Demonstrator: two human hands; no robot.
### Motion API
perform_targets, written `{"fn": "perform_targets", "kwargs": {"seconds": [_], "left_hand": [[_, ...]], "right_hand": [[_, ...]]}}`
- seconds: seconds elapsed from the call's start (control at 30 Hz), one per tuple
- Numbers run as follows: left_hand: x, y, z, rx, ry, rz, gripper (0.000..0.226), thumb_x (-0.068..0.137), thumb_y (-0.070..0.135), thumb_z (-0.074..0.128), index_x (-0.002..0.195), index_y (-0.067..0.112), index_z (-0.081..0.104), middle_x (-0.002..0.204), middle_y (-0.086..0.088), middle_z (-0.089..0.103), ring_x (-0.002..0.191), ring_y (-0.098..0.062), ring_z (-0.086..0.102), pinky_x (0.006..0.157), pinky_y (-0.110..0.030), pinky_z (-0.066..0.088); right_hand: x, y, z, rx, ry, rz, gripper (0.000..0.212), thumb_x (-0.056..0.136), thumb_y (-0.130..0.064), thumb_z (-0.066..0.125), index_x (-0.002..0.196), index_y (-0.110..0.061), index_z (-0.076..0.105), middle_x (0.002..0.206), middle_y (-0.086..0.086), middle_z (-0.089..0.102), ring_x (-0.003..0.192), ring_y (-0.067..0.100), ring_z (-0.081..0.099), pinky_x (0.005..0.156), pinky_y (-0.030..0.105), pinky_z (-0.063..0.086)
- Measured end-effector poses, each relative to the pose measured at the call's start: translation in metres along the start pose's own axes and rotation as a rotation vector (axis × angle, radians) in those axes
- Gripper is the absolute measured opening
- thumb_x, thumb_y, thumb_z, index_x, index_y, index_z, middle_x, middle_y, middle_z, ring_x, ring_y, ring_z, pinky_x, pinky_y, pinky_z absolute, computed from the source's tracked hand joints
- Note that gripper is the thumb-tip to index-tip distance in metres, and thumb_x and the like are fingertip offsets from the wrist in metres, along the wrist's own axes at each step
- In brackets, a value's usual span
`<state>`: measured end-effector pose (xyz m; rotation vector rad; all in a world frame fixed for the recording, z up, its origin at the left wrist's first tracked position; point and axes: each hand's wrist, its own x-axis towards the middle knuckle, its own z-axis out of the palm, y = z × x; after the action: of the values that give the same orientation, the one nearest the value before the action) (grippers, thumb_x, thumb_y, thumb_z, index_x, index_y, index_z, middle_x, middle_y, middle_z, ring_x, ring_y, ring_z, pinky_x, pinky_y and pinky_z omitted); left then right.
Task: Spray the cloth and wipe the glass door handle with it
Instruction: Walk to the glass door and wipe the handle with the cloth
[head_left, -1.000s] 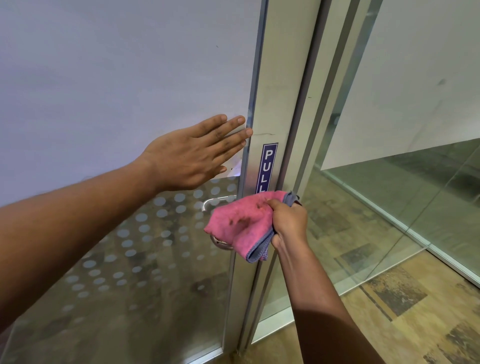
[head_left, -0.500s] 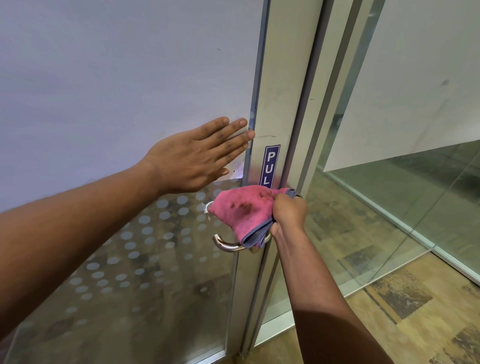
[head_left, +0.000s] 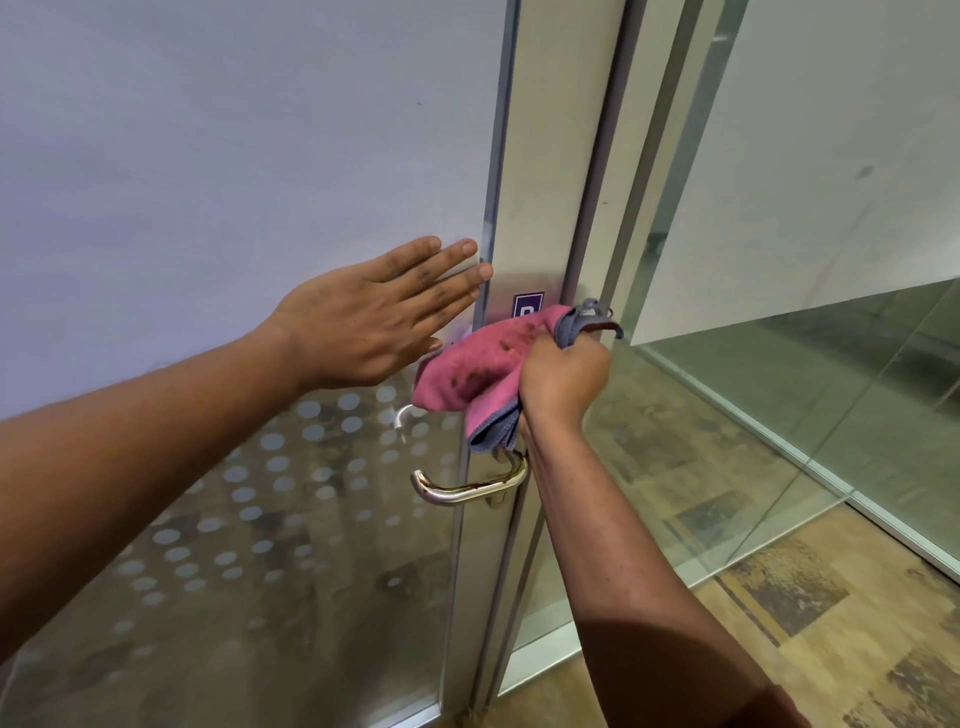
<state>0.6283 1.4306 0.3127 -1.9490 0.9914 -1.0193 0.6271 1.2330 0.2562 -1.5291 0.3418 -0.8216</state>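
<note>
A curved metal door handle (head_left: 467, 486) juts from the steel stile of a frosted glass door (head_left: 208, 156), with brown stains along it. My right hand (head_left: 563, 382) is fisted around a stained pink cloth with a grey-blue edge (head_left: 467, 371). The cloth is pressed against the stile just above the handle and covers most of a purple PULL sign (head_left: 527, 302). My left hand (head_left: 374, 322) lies flat on the glass to the left of the cloth, fingers straight and together, holding nothing. No spray bottle is in view.
The door's lower half carries a pattern of frosted dots (head_left: 249, 499). A steel frame (head_left: 613, 156) and a fixed glass partition (head_left: 831, 415) stand to the right. A wood-pattern floor (head_left: 779, 597) lies below on the right.
My right hand has carried the cloth upward off the handle, so the whole handle now shows and the cloth hides the PULL sign. My left hand stays flat on the glass.
</note>
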Motion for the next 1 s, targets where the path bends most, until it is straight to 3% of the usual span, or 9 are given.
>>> {"fn": "perform_targets", "kwargs": {"seconds": [0.07, 0.1, 0.23, 0.33, 0.53, 0.63, 0.9, 1.0], "left_hand": [[0.000, 0.000, -0.001, 0.001, 0.007, -0.007, 0.067, 0.111, 0.039, 0.012, 0.158, -0.006, -0.001, 0.167, -0.025, 0.001, 0.155, -0.040, 0.000, 0.126, -0.051, 0.012], [0.000, 0.000, -0.001, 0.002, 0.013, -0.009, 0.065, 0.111, 0.037, 0.013, 0.158, -0.006, 0.001, 0.167, -0.025, 0.002, 0.155, -0.040, 0.001, 0.127, -0.051, 0.012], [-0.001, 0.000, -0.003, -0.008, 0.039, -0.005, 0.061, 0.109, 0.030, 0.006, 0.158, -0.007, 0.009, 0.167, -0.024, 0.008, 0.155, -0.041, 0.007, 0.126, -0.051, 0.014], [0.000, 0.001, -0.004, 0.004, 0.022, -0.011, 0.063, 0.111, 0.035, 0.015, 0.159, -0.006, 0.005, 0.167, -0.023, 0.006, 0.155, -0.039, 0.005, 0.126, -0.050, 0.014], [0.001, 0.000, -0.006, 0.006, 0.001, -0.019, 0.063, 0.111, 0.036, 0.017, 0.159, -0.004, 0.008, 0.168, -0.021, 0.006, 0.155, -0.039, 0.006, 0.126, -0.050, 0.015], [0.000, 0.000, -0.007, 0.011, 0.014, -0.015, 0.063, 0.111, 0.035, 0.019, 0.159, -0.004, 0.011, 0.168, -0.021, 0.009, 0.155, -0.039, 0.009, 0.126, -0.050, 0.018], [0.000, 0.001, -0.005, 0.045, 0.029, -0.003, 0.060, 0.110, 0.029, 0.022, 0.158, -0.005, 0.011, 0.167, -0.022, 0.009, 0.155, -0.040, 0.010, 0.126, -0.051, 0.018], [0.000, 0.000, -0.004, 0.039, 0.051, -0.002, 0.058, 0.109, 0.023, 0.020, 0.158, -0.007, 0.011, 0.167, -0.023, 0.011, 0.154, -0.040, 0.012, 0.125, -0.051, 0.019]], "right_hand": [[0.003, -0.002, 0.000, 0.051, -0.061, 0.033, 0.013, 0.088, -0.009, 0.063, 0.082, -0.007, 0.074, 0.077, 0.009, 0.071, 0.070, 0.023, 0.067, 0.063, 0.032, 0.053], [0.005, -0.004, -0.001, 0.122, -0.109, 0.066, 0.015, 0.088, -0.011, 0.065, 0.078, -0.013, 0.075, 0.076, 0.006, 0.073, 0.072, 0.023, 0.069, 0.066, 0.037, 0.056], [0.008, -0.009, -0.014, 0.419, -0.172, 0.172, 0.032, 0.085, -0.006, 0.067, 0.069, -0.031, 0.078, 0.068, -0.004, 0.075, 0.069, 0.014, 0.072, 0.063, 0.029, 0.056], [-0.003, 0.004, -0.024, 0.415, -0.147, 0.287, 0.030, 0.084, 0.001, 0.065, 0.070, -0.022, 0.077, 0.071, 0.001, 0.076, 0.070, 0.018, 0.074, 0.064, 0.031, 0.058], [-0.030, 0.032, -0.020, 0.323, -0.160, 0.516, 0.019, 0.085, 0.005, 0.061, 0.090, -0.010, 0.072, 0.089, 0.013, 0.076, 0.079, 0.029, 0.074, 0.077, 0.049, 0.061], [-0.037, 0.034, -0.008, 0.302, -0.161, 0.531, 0.017, 0.084, 0.003, 0.064, 0.091, -0.010, 0.072, 0.092, 0.012, 0.076, 0.083, 0.032, 0.074, 0.080, 0.053, 0.060], [-0.039, 0.024, 0.002, 0.286, -0.107, 0.461, 0.018, 0.084, -0.004, 0.066, 0.099, -0.011, 0.074, 0.094, 0.007, 0.076, 0.082, 0.025, 0.074, 0.081, 0.049, 0.061], [-0.033, 0.009, 0.001, 0.396, -0.175, 0.411, 0.017, 0.087, 0.001, 0.065, 0.092, -0.013, 0.074, 0.088, 0.009, 0.077, 0.080, 0.024, 0.075, 0.079, 0.047, 0.062]]}}
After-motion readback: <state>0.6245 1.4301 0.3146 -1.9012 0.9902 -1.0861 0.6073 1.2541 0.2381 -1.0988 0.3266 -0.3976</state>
